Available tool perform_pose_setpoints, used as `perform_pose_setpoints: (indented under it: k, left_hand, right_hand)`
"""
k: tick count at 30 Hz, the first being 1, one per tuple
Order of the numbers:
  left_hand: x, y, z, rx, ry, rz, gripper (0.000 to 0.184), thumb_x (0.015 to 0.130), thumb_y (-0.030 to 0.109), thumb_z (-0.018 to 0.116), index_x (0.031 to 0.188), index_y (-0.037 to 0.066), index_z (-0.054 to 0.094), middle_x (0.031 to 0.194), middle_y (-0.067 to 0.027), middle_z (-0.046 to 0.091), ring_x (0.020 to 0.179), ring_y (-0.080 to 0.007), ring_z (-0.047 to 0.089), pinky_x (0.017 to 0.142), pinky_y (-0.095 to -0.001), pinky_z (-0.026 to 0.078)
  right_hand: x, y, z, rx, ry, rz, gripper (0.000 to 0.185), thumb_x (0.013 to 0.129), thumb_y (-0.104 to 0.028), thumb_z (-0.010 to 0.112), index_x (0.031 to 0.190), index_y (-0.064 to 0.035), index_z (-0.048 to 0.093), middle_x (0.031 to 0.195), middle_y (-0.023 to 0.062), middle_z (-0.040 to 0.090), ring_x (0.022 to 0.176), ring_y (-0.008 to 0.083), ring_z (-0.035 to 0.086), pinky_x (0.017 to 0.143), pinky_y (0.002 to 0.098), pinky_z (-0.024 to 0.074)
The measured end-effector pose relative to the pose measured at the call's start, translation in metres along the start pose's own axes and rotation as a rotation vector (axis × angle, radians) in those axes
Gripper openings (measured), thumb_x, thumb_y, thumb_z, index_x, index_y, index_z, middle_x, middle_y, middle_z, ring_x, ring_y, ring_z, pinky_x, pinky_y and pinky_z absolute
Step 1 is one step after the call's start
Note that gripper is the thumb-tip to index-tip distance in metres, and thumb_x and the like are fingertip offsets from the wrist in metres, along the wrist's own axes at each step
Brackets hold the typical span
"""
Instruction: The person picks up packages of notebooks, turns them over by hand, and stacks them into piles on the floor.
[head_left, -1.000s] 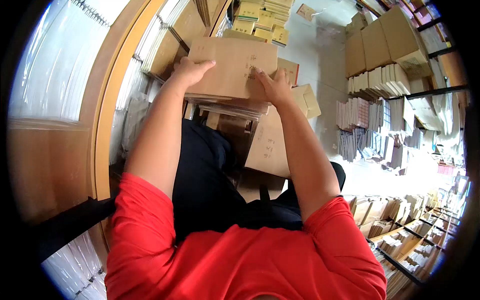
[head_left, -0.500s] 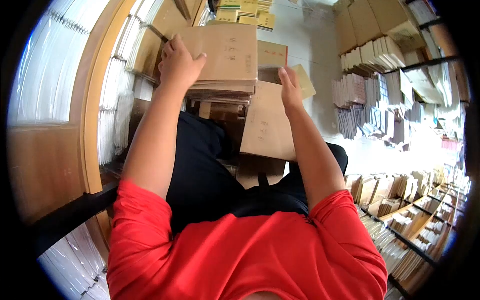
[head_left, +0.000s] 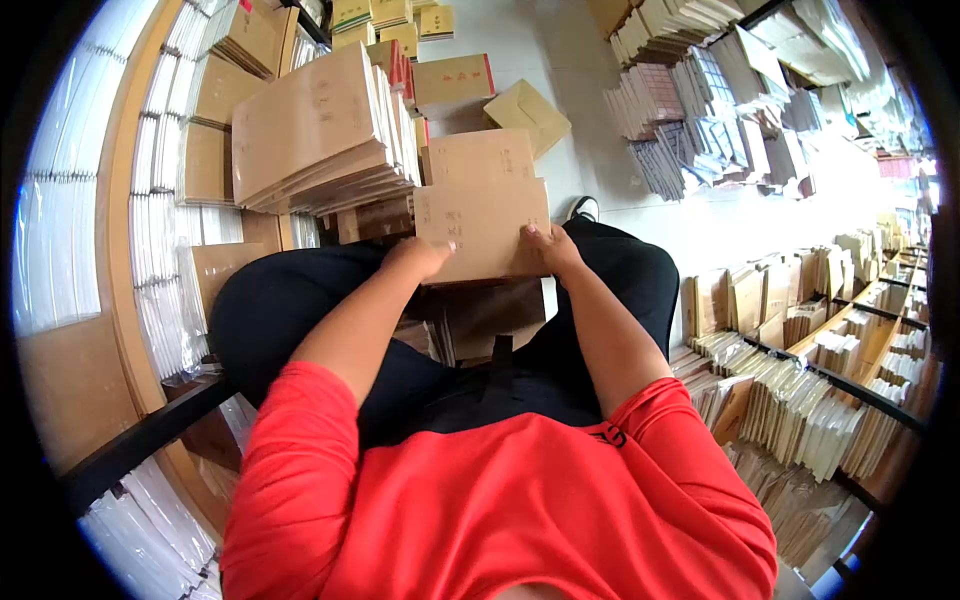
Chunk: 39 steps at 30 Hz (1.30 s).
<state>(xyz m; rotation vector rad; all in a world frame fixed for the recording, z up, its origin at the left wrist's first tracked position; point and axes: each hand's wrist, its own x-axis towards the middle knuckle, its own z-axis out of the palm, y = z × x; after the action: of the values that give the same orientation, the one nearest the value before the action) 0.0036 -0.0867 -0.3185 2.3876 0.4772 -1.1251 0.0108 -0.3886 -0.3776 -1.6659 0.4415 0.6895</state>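
A pale, smooth floor (head_left: 600,160) runs up the middle of a storeroom lined with packed shelving, and bright light washes out the far right side. The person sits or squats, knees apart in black trousers (head_left: 300,300), with a dark shoe (head_left: 585,208) showing beyond the right knee

On the left, a wood-edged shelf (head_left: 120,200) holds rows of thin white packs (head_left: 155,225) in clear wrap. On the right, a rack with black rails (head_left: 865,390) carries pale bundles (head_left: 775,375) standing on edge. Yellow packets (head_left: 350,12) lie in piles at the top, and a tan folded packet (head_left: 530,118) lies on the floor nearer the knees

The left hand (head_left: 422,257) and right hand (head_left: 550,248) grip the near edge of a printed brown packet (head_left: 482,215) between the knees, thumbs on its upper face, the other fingers mostly hidden. Another brown packet (head_left: 480,155) shows just behind it

0.5 s ago the left hand was on the thick brown stack (head_left: 305,125); now that stack stands free of both hands, to the left of the held packet
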Motion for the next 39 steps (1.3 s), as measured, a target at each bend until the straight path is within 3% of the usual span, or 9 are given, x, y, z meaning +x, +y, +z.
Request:
perform_pose_setpoints:
  k: [1,4,12,24,28,31,35,36,39]
  left_hand:
    - [0.007,0.001,0.0,-0.139,0.037,-0.165,0.091,0.086,0.07,0.067,0.136,-0.006,0.06,0.141,-0.0318,0.059,0.13,-0.0418,0.059,0.108,-0.0475,0.048]
    - [0.03,-0.011,0.034,-0.446,0.268,-0.222,0.097,0.086,0.072,0.066,0.138,-0.01,0.056,0.141,-0.0331,0.058,0.131,-0.043,0.059,0.109,-0.0474,0.047]
    - [0.041,-0.029,0.047,-0.675,0.178,-0.066,0.102,0.084,0.074,0.068,0.135,-0.013,0.056,0.136,-0.0321,0.062,0.13,-0.0421,0.06,0.107,-0.0446,0.048]
    - [0.047,-0.026,0.041,-0.932,0.029,-0.108,0.09,0.086,0.067,0.073,0.134,-0.009,0.061,0.135,-0.0247,0.066,0.124,-0.0353,0.065,0.101,-0.0424,0.052]
    - [0.026,-0.016,0.034,-0.938,0.029,-0.108,0.079,0.087,0.061,0.075,0.131,-0.004,0.066,0.134,-0.0233,0.067,0.122,-0.033,0.066,0.1,-0.0411,0.053]
    - [0.001,0.003,0.021,-0.861,-0.038,-0.151,0.084,0.091,0.062,0.07,0.143,-0.004,0.057,0.141,-0.0218,0.062,0.131,-0.0312,0.059,0.108,-0.0417,0.047]
    - [0.001,0.009,0.034,-0.836,-0.055,-0.077,0.085,0.091,0.064,0.069,0.14,-0.005,0.059,0.138,-0.022,0.064,0.128,-0.0296,0.061,0.107,-0.0385,0.048]
    - [-0.023,0.025,0.026,-0.921,-0.02,0.064,0.084,0.092,0.063,0.067,0.139,-0.006,0.06,0.136,-0.0214,0.065,0.125,-0.0278,0.064,0.105,-0.0377,0.05]
    - [-0.029,0.035,0.019,-1.002,0.069,0.043,0.083,0.085,0.067,0.074,0.121,-0.008,0.069,0.116,-0.0234,0.073,0.108,-0.0299,0.071,0.092,-0.0379,0.055]
  right_hand:
    - [0.001,0.002,0.0,0.008,0.014,-0.029,0.057,0.097,-0.042,0.075,0.132,0.0001,0.061,0.1,0.0073,0.071,0.09,0.0145,0.064,0.081,0.0308,0.052]
    - [0.005,0.006,0.001,0.023,0.035,-0.072,0.059,0.096,-0.044,0.075,0.136,-0.003,0.06,0.104,0.0071,0.071,0.093,0.0154,0.064,0.083,0.0317,0.0524]
    - [0.024,0.018,0.006,0.007,0.024,0.014,0.076,0.093,-0.057,0.073,0.147,-0.0066,0.055,0.133,0.0146,0.068,0.121,0.0249,0.064,0.101,0.0374,0.0501]
    - [0.016,-0.023,0.0,0.026,-0.033,0.206,0.074,0.095,-0.057,0.071,0.148,-0.0077,0.056,0.133,0.015,0.067,0.123,0.027,0.061,0.101,0.0419,0.0499]
    - [0.017,-0.018,-0.001,0.077,-0.016,0.184,0.075,0.094,-0.058,0.072,0.145,-0.0047,0.057,0.131,0.0158,0.067,0.121,0.0272,0.061,0.101,0.0421,0.0498]
    - [0.008,-0.023,-0.007,0.071,0.023,0.226,0.079,0.092,-0.061,0.073,0.141,-0.0009,0.059,0.129,0.0168,0.066,0.119,0.0275,0.062,0.1,0.0426,0.0497]
    - [0.009,-0.018,-0.025,0.028,0.113,0.235,0.079,0.087,-0.064,0.076,0.129,0.0025,0.065,0.123,0.0174,0.067,0.115,0.027,0.062,0.097,0.0417,0.0493]
    - [0.018,-0.008,-0.032,0.018,0.125,0.252,0.077,0.088,-0.063,0.076,0.126,0.0031,0.066,0.122,0.0179,0.067,0.115,0.0269,0.062,0.097,0.0411,0.0491]
    - [-0.008,-0.034,-0.039,0.033,0.18,0.21,0.067,0.088,-0.059,0.077,0.11,0.0037,0.068,0.11,0.0148,0.066,0.104,0.0247,0.063,0.09,0.0381,0.05]
